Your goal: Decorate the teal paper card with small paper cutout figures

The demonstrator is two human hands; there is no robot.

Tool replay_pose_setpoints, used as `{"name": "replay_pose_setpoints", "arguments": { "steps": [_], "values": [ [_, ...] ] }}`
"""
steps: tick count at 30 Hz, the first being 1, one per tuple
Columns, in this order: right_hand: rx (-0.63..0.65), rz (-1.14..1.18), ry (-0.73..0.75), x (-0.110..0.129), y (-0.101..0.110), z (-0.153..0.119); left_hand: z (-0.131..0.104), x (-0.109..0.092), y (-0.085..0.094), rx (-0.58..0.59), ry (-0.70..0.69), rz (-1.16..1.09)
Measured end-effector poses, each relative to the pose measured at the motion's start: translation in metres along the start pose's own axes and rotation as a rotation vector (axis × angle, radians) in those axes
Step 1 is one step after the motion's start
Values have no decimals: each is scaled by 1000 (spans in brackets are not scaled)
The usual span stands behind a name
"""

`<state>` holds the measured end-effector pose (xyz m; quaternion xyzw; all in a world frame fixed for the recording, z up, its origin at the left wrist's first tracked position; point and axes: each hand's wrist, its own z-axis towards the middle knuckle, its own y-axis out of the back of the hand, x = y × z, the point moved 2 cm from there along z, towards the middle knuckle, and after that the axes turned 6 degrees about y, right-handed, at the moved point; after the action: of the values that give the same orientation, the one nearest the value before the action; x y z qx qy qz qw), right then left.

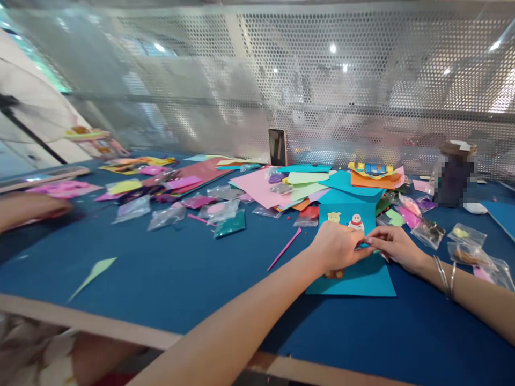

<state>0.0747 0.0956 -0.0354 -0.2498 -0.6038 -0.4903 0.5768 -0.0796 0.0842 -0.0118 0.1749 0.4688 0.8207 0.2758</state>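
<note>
A bright blue sheet (366, 281) lies on the dark blue table, right of centre. It bears a snowman figure (356, 222), a pale yellow animal figure (333, 217) and a brown figure (335, 274) partly covered by my left wrist. My left hand (340, 246) is over the sheet's middle, its fingers pinched. From the right, my right hand (394, 246) meets it at the fingertips, thumb and forefinger together. Between the hands a small bit shows at the fingertips, too small to make out.
Coloured papers (261, 186) and small plastic bags (167, 215) spread across the table's back. A phone (278, 147) stands against the perforated metal panel (322, 80). A pink strip (284, 249) lies left of the sheet. Another person's arm (32, 210) reaches in at left.
</note>
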Motion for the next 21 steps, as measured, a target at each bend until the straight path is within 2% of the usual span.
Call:
{"name": "replay_pose_setpoints", "arguments": {
  "steps": [6,13,16,19,21],
  "values": [
    [-2,86,-29,4,0,-1,1,1,-3,10,-104,54],
    [22,237,-13,2,0,-1,2,-4,-5,31,-160,145],
    [32,258,-22,0,0,0,1,-9,-5,-49,-255,179],
    [34,235,-25,-1,0,0,1,-11,-2,-205,-364,206],
    [46,198,-20,0,1,0,1,-10,1,-288,-376,208]
  ]
}}
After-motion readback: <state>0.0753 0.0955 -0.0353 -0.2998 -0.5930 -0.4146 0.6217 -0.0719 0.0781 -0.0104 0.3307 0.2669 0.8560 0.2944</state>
